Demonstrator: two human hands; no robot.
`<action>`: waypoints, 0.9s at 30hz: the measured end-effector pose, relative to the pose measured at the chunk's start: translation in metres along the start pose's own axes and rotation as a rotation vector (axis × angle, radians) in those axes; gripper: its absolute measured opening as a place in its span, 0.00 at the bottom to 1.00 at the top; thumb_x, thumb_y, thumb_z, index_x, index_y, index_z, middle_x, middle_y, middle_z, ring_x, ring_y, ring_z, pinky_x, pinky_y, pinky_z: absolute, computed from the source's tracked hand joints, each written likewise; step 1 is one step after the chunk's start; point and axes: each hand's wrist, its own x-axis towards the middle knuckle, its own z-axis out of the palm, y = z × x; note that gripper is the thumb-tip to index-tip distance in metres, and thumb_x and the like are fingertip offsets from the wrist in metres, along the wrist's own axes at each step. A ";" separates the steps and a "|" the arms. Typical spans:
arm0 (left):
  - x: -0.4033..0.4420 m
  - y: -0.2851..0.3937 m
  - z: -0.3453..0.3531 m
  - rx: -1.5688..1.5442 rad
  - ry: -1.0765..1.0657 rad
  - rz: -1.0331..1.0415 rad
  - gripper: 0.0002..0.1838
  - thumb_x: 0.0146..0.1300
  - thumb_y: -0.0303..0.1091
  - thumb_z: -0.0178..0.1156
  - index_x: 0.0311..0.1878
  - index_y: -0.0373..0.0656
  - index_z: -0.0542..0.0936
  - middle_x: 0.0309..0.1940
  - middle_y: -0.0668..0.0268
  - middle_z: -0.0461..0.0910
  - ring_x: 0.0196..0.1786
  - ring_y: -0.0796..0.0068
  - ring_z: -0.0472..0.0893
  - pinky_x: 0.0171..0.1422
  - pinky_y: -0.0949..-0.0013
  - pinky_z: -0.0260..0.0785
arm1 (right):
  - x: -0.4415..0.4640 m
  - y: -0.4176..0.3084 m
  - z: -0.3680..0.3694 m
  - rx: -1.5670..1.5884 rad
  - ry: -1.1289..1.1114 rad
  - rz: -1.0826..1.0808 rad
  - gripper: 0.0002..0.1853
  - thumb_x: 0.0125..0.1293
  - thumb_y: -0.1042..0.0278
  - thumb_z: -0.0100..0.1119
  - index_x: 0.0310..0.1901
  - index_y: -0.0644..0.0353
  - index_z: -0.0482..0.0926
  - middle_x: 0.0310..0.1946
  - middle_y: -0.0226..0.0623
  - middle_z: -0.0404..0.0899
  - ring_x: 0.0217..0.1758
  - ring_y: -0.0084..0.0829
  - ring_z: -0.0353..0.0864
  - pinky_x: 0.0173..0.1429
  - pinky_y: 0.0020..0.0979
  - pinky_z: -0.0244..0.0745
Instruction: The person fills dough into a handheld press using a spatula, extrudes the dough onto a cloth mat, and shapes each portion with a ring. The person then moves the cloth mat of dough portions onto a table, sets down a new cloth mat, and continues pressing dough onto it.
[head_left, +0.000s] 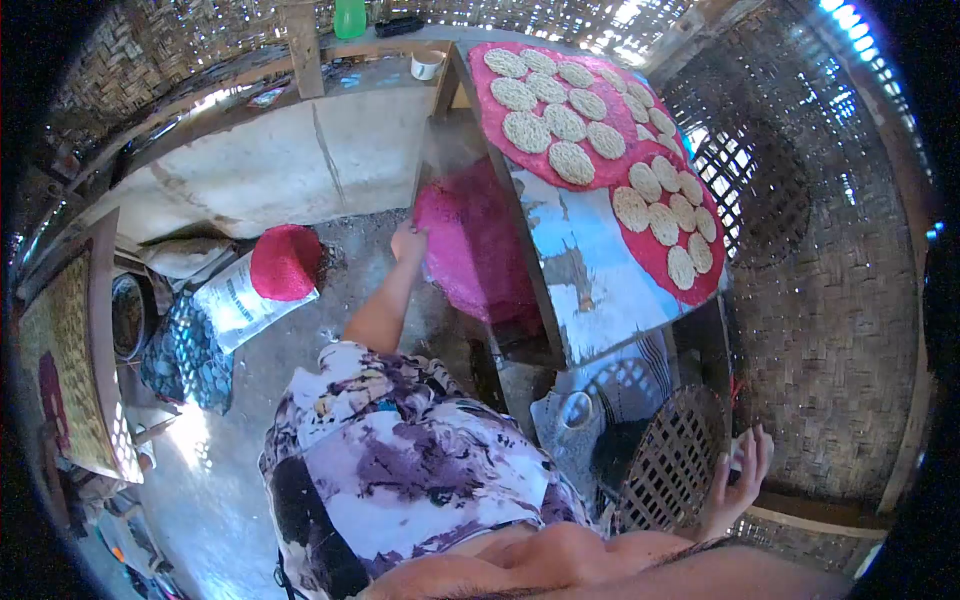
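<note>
My left hand reaches forward, its fingers closed on the left edge of a pink sheet that lies beside the table's raised side, partly in shadow. At the lower right my right hand has its fingers apart and nothing visible in it. Close beside that hand, a round open-weave basket tray stands tilted. Whether the hand touches its rim, I cannot tell. Pale round flat noodle-like cakes lie in rows on pink sheets on the table.
A red-pink round sheet lies on a white sack on the left floor. Further left stands a woven panel. A white cup and a green bottle are on the back ledge. A woven bamboo wall bounds the right side.
</note>
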 end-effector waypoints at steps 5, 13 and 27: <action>-0.013 0.076 -0.020 -0.524 -0.550 -0.361 0.15 0.56 0.35 0.59 0.45 0.40 0.76 0.36 0.62 0.79 0.37 0.67 0.79 0.42 0.65 0.71 | -0.079 0.024 -0.032 0.024 0.054 0.210 0.20 0.58 0.73 0.52 0.54 0.58 0.72 0.57 0.42 0.66 0.55 0.34 0.68 0.45 0.29 0.67; -0.004 0.149 0.021 -1.266 -0.470 -0.420 0.26 0.58 0.50 0.56 0.53 0.41 0.71 0.40 0.63 0.78 0.37 0.66 0.78 0.44 0.65 0.70 | -0.135 0.028 -0.036 -0.007 0.031 0.356 0.20 0.56 0.76 0.54 0.53 0.59 0.72 0.53 0.42 0.69 0.49 0.34 0.71 0.44 0.27 0.67; -0.010 0.112 0.041 -0.864 -0.657 -0.561 0.12 0.59 0.42 0.55 0.44 0.51 0.73 0.34 0.68 0.77 0.35 0.67 0.75 0.33 0.61 0.67 | -0.152 0.042 -0.022 -0.011 -0.106 0.458 0.20 0.52 0.74 0.57 0.49 0.61 0.73 0.45 0.44 0.74 0.45 0.40 0.74 0.50 0.35 0.68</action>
